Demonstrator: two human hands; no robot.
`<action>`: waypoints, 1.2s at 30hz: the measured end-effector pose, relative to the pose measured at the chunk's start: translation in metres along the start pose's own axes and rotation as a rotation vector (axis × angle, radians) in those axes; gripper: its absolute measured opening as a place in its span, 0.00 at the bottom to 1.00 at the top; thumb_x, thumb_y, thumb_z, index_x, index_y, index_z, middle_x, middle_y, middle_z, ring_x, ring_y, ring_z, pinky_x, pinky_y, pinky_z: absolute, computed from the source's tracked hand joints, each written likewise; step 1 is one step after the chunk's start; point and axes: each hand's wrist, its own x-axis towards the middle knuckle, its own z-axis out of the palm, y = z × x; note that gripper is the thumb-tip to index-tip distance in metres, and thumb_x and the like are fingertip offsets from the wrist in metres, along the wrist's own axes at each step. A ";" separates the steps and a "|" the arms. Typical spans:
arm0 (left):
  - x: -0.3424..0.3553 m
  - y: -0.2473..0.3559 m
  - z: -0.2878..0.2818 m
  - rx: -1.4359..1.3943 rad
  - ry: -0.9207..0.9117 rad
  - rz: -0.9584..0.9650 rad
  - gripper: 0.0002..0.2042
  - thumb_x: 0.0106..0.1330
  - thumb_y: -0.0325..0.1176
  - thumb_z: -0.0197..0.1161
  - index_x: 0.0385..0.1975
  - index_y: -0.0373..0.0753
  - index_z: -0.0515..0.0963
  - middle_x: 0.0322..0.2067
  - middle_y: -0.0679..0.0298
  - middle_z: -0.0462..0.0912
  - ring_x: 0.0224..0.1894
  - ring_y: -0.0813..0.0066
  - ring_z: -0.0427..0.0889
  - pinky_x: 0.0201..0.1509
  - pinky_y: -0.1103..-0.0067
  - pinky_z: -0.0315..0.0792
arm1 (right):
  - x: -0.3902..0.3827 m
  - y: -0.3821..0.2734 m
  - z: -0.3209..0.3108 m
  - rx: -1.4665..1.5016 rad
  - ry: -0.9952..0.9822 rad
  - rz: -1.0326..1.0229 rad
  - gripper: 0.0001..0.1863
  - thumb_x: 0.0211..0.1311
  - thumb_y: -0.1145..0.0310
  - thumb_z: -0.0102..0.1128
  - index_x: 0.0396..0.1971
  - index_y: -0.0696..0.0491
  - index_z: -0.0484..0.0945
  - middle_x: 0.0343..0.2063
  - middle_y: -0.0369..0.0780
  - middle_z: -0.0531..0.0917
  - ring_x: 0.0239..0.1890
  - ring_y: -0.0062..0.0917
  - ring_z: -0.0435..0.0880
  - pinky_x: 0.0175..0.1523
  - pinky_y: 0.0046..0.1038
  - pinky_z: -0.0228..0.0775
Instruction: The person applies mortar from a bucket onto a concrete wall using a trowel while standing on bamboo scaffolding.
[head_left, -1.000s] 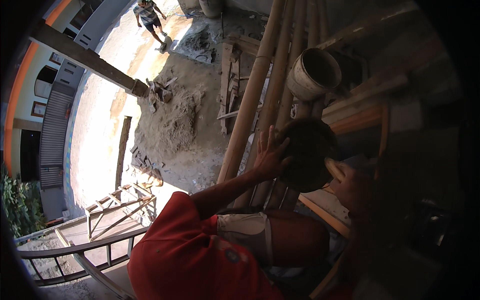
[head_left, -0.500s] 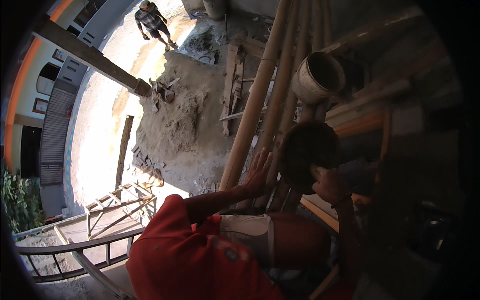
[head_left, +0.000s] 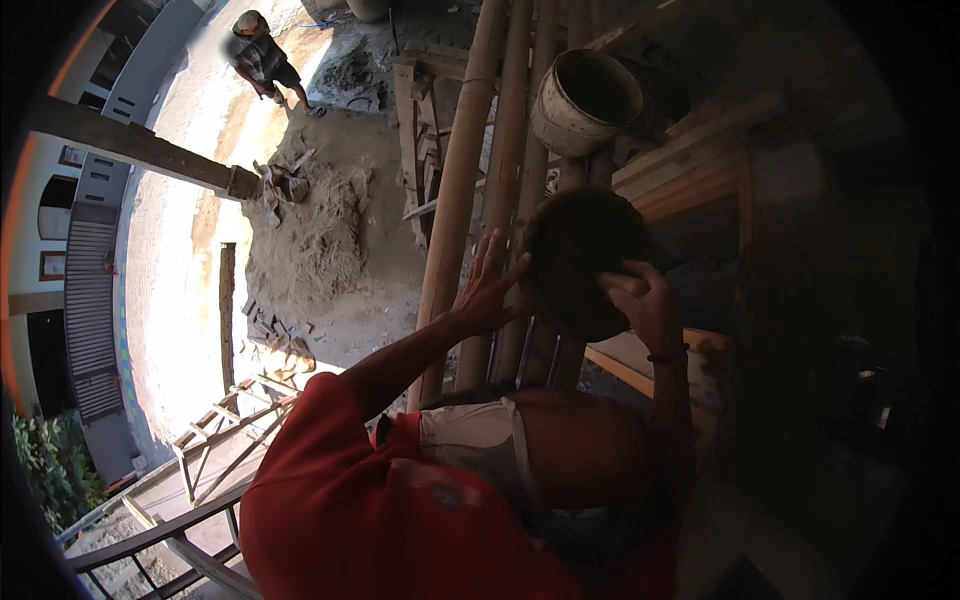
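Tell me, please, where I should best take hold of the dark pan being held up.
Probably by the rim along its upper edge, reaching down from above. The pan is round and faces the camera. A co-worker's hand presses its left side and another hand grips its lower right rim, leaving the upper edge free.

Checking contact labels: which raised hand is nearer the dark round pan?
Right. The right hand holds the pan at its lower right rim; the left hand is spread beside its left edge.
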 end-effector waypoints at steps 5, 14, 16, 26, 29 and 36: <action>0.026 -0.001 -0.005 -0.031 -0.012 0.208 0.37 0.52 0.52 0.73 0.65 0.60 0.67 0.72 0.44 0.29 0.73 0.37 0.30 0.72 0.50 0.48 | -0.012 0.054 0.050 0.508 0.361 -0.157 0.14 0.45 0.71 0.72 0.32 0.57 0.77 0.36 0.42 0.82 0.32 0.26 0.81 0.39 0.27 0.75; 0.039 0.009 -0.021 0.084 -0.056 0.153 0.35 0.54 0.37 0.71 0.65 0.58 0.66 0.72 0.43 0.33 0.73 0.36 0.33 0.71 0.49 0.47 | -0.053 -0.002 -0.006 0.890 0.260 -0.377 0.10 0.43 0.87 0.53 0.26 0.57 0.71 0.27 0.43 0.78 0.31 0.26 0.77 0.34 0.25 0.71; 0.042 0.013 -0.020 -0.042 0.032 0.097 0.36 0.54 0.35 0.70 0.66 0.56 0.65 0.72 0.42 0.35 0.73 0.35 0.34 0.71 0.48 0.47 | -0.055 0.000 0.000 1.002 0.183 -0.324 0.10 0.44 0.87 0.54 0.26 0.57 0.71 0.26 0.42 0.78 0.30 0.24 0.77 0.34 0.25 0.71; 0.002 0.010 -0.013 -0.020 -0.039 0.172 0.29 0.48 0.41 0.76 0.55 0.55 0.78 0.72 0.46 0.37 0.73 0.37 0.33 0.72 0.51 0.50 | -0.019 -0.029 0.007 1.128 0.421 -0.426 0.08 0.47 0.83 0.57 0.27 0.57 0.72 0.24 0.38 0.79 0.25 0.19 0.77 0.30 0.23 0.72; 0.009 0.012 -0.002 0.008 0.014 0.211 0.20 0.49 0.42 0.76 0.45 0.57 0.84 0.73 0.50 0.38 0.73 0.37 0.33 0.71 0.49 0.50 | -0.009 0.028 0.047 0.850 0.343 -0.204 0.05 0.47 0.82 0.55 0.25 0.56 0.72 0.24 0.38 0.80 0.24 0.20 0.77 0.31 0.23 0.73; 0.023 0.013 -0.014 -0.053 -0.026 0.201 0.20 0.51 0.38 0.72 0.47 0.59 0.83 0.74 0.54 0.36 0.73 0.36 0.32 0.72 0.50 0.45 | 0.008 -0.013 0.012 1.080 0.411 -0.385 0.04 0.47 0.81 0.53 0.25 0.59 0.70 0.20 0.39 0.78 0.23 0.19 0.76 0.34 0.24 0.71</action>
